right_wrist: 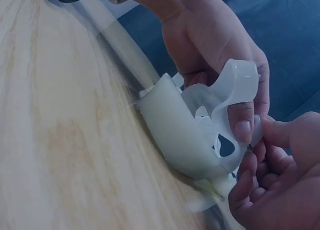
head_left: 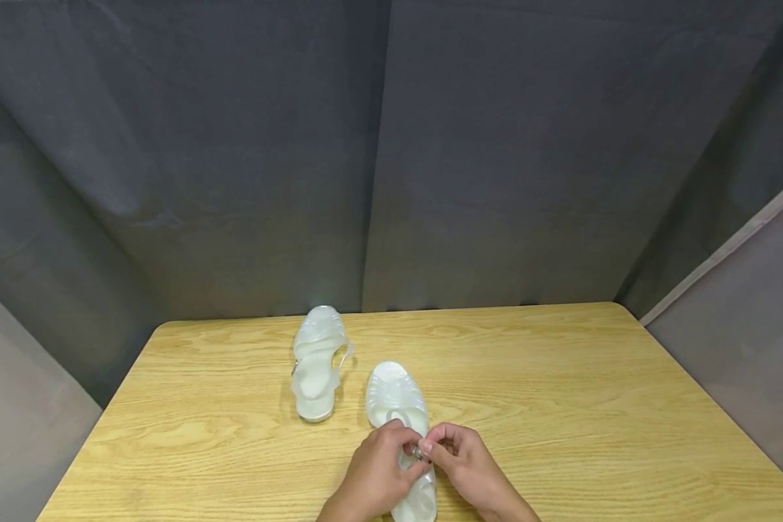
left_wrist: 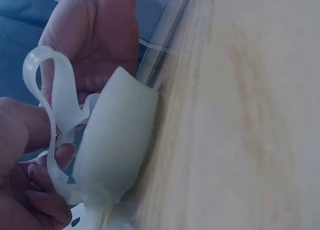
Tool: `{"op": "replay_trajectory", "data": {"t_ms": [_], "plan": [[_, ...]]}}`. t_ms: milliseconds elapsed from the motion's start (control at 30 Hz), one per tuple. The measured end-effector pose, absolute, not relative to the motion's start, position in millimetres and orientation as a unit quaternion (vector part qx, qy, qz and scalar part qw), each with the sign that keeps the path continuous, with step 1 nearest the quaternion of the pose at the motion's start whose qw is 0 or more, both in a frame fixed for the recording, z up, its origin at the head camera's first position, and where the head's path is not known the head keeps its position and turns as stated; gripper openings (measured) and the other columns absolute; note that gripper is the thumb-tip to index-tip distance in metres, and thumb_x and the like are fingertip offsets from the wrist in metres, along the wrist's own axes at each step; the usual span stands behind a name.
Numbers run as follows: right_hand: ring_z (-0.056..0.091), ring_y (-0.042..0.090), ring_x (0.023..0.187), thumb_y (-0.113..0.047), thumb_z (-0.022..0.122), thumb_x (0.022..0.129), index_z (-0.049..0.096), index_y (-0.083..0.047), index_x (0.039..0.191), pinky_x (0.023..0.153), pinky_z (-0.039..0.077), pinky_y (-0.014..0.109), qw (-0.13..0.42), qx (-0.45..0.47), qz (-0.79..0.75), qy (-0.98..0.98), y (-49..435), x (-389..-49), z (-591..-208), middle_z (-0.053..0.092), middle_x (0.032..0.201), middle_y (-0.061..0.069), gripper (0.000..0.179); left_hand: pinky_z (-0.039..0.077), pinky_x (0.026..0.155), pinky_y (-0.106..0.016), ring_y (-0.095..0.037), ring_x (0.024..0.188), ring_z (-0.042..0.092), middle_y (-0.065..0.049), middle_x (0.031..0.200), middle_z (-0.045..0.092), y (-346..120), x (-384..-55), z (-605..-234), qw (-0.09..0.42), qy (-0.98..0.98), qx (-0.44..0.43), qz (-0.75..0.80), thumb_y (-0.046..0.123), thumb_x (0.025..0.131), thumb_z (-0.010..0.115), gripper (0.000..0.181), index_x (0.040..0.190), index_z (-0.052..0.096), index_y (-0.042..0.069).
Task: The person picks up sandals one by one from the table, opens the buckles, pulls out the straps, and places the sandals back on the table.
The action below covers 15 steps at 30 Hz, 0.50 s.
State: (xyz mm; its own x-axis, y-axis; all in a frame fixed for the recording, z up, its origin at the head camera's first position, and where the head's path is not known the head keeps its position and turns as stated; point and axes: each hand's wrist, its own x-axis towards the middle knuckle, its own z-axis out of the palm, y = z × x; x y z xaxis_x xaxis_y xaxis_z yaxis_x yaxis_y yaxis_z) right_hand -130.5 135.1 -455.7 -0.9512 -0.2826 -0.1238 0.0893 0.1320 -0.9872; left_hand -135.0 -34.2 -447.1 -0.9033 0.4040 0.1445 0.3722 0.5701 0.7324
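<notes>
A translucent white jelly sandal [head_left: 394, 391] stands on the table, toe pointing away from me, with both hands over its strap area. My left hand [head_left: 381, 467] pinches the strap by a small metal buckle [head_left: 420, 453]. From the right, my right hand [head_left: 470, 464] pinches the same strap, its fingertips meeting the left ones at the buckle. In the right wrist view, the ankle strap [right_wrist: 245, 79] loops up above the sandal's heel [right_wrist: 172, 130]. Fingers hide most of the buckle there.
A matching sandal [head_left: 316, 362] stands farther back and to the left, its strap sticking out on the right side. The wooden table [head_left: 561, 384] ends at grey curtains [head_left: 496, 159] behind, and grey panels rise at both sides.
</notes>
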Motion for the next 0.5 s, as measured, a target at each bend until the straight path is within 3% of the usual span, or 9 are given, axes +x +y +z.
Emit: {"op": "replay_trajectory", "data": {"t_ms": [500], "plan": [[0.049,0.009,0.073,-0.025,0.061,0.091,0.058,0.004,0.094,0.064,0.042,0.019,0.130,-0.068,-0.619,0.772,137.7,-130.5,-450.5,0.059,0.085,0.004,0.029,0.038,0.060,-0.018,-0.001,0.067,0.043,0.013,0.075,0.050,-35.6,-135.8,-450.0,0.017,0.880,0.221,0.420,0.020,0.077,0.077,0.016,0.090,0.069,0.016]]}}
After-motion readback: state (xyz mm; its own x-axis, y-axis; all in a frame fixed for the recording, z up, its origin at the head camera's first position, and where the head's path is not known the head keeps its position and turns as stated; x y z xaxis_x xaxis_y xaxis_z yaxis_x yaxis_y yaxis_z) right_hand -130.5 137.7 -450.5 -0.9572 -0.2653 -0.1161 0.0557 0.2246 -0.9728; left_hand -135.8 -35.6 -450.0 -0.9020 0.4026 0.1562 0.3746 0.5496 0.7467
